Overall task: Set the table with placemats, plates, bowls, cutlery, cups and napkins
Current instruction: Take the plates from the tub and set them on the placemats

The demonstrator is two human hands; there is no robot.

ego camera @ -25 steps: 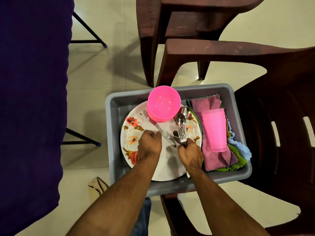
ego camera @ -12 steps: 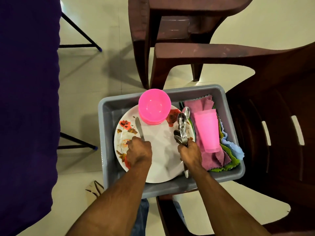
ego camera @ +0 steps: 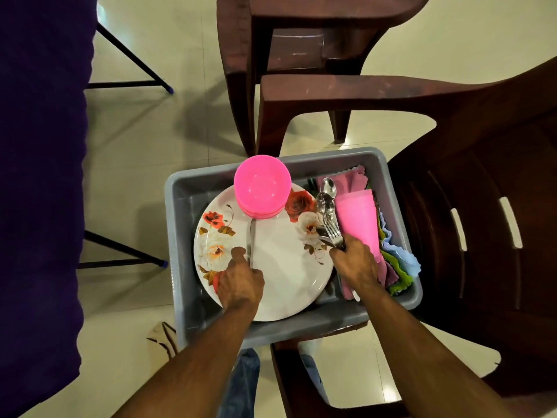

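Over the grey tub point(ego camera: 177, 236), the left hand point(ego camera: 239, 282) has closed its fingers on a knife point(ego camera: 251, 239) lying across the floral plate point(ego camera: 283, 267). The right hand point(ego camera: 355, 263) grips a bundle of forks and spoons point(ego camera: 328, 218) beside the pink cup point(ego camera: 358, 218).

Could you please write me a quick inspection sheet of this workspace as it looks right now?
Surface: grey tub resting on a brown chair; table under a purple cloth alongside.
Job's things: floral plate in the tub, stacked pink bowls on it, pink cup lying on coloured napkins.
Clutter: nothing seen.
Grippers: left hand holds a knife; right hand grips bundled forks and spoons.
Cables: nothing seen.
Surroundings: tiled floor, second chair beyond.
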